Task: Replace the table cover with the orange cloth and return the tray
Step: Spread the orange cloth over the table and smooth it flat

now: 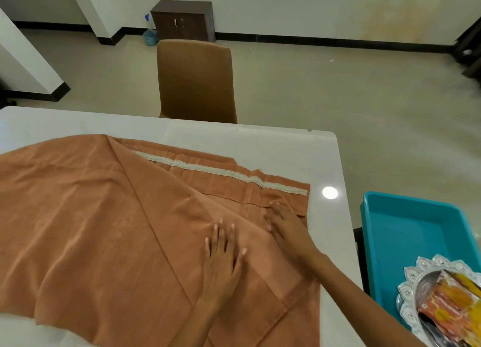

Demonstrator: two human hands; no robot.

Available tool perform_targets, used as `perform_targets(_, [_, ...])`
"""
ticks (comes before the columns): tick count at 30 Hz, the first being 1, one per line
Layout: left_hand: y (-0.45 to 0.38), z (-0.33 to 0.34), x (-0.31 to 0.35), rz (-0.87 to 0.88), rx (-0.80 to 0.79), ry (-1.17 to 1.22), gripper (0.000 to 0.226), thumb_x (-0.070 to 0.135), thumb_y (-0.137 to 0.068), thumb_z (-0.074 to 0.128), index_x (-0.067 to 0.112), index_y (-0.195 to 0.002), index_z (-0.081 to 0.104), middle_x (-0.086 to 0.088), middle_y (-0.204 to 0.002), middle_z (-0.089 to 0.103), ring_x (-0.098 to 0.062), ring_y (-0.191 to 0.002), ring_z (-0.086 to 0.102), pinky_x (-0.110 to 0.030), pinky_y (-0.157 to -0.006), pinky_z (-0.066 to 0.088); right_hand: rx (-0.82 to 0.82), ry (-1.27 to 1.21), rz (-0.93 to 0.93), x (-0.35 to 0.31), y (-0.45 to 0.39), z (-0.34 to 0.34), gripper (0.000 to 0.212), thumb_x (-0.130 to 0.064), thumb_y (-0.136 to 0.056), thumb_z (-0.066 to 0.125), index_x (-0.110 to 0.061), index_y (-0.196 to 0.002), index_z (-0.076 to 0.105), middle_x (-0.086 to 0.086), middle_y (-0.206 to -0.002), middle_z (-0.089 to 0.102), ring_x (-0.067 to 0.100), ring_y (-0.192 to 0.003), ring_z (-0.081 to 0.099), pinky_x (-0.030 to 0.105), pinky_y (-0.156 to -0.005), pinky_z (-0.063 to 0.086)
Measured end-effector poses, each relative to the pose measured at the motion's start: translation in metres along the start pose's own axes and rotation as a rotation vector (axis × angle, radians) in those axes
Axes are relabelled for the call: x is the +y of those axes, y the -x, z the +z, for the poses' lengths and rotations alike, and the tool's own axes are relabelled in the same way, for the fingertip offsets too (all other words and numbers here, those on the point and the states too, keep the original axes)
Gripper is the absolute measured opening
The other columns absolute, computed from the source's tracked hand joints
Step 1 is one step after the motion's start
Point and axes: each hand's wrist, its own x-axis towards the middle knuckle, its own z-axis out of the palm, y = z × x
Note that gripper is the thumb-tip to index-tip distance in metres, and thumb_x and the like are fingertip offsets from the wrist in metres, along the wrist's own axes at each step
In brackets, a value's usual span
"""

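Orange cloth (109, 216) lies on the white desk (260, 143), covering its near-left part, still folded over itself: a diagonal fold runs from far-left to near-right, white-trimmed hem (221, 172) exposed on the far side. Long axis roughly left-right across the desk. Far and right strips of the desk bare.

Left hand (223, 255) flat on the cloth, fingers spread, pressing. Right hand (283, 224) just right of it, fingers straight, on the fold near the cloth's right edge; it's the closer one to that corner.

Teal tray (390, 224) sits off the desk's right edge, holding a silver plate (411, 289) with packets. Brown chair (195, 81) beyond the desk.

Likely step: smoothing and unfolding; tray not yet returned.
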Motion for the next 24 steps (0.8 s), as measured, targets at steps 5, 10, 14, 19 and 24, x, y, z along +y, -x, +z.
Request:
perform_targets(5, [0.016, -0.002, -0.029, -0.075, 0.033, -0.030, 0.060, 0.051, -0.098, 0.016, 0.024, -0.152, 0.013, -0.004, -0.160, 0.000, -0.018, -0.146, -0.006, -0.036, -0.116, -0.009, -0.091, 0.087, -0.258, -0.023, 0.031, 0.013, 0.056, -0.058, -0.096, 0.021, -0.026, -0.127, 0.054, -0.001, -0.146, 0.040, 0.014, -0.138, 0.029, 0.036, -0.113, 0.023])
perform_targets(10, [0.028, -0.003, -0.052, -0.103, 0.008, -0.061, 0.059, 0.047, -0.098, 0.020, 0.021, -0.151, 0.019, -0.010, -0.159, 0.008, -0.021, -0.146, 0.002, -0.036, -0.115, -0.002, -0.184, 0.339, -0.359, -0.030, 0.064, 0.036, 0.073, -0.072, -0.088, 0.031, -0.022, -0.139, 0.044, 0.005, -0.152, 0.033, 0.023, -0.141, 0.027, 0.042, -0.118, 0.003])
perform_targets(14, [0.041, -0.004, -0.057, -0.174, 0.019, -0.046, 0.062, 0.050, -0.097, 0.021, 0.018, -0.151, 0.017, -0.013, -0.158, 0.009, -0.023, -0.145, 0.005, -0.035, -0.115, -0.004, -0.326, 0.140, -0.452, -0.030, 0.085, 0.043, 0.098, -0.081, -0.075, 0.043, -0.028, -0.151, 0.009, 0.006, -0.159, -0.005, 0.022, -0.146, -0.006, 0.043, -0.115, -0.012])
perform_targets(19, [0.056, -0.003, -0.058, -0.250, 0.070, -0.034, 0.069, 0.054, -0.098, 0.011, 0.009, -0.150, 0.019, -0.016, -0.157, 0.007, -0.026, -0.145, 0.005, -0.036, -0.114, 0.000, -0.545, 0.123, -0.665, -0.022, 0.090, 0.044, 0.062, -0.061, -0.088, 0.047, -0.043, -0.144, 0.027, -0.007, -0.159, -0.008, 0.013, -0.144, -0.014, 0.052, -0.114, -0.009])
perform_targets(24, [0.055, -0.009, -0.057, -0.215, 0.168, 0.038, 0.069, 0.055, -0.099, 0.008, 0.010, -0.151, 0.011, -0.014, -0.158, 0.002, -0.024, -0.146, 0.003, -0.041, -0.116, 0.005, -0.511, -0.092, -0.511, -0.028, 0.075, 0.043, 0.030, -0.033, -0.092, 0.047, -0.026, -0.115, 0.065, -0.011, -0.143, 0.045, 0.007, -0.138, 0.030, 0.032, -0.115, 0.018])
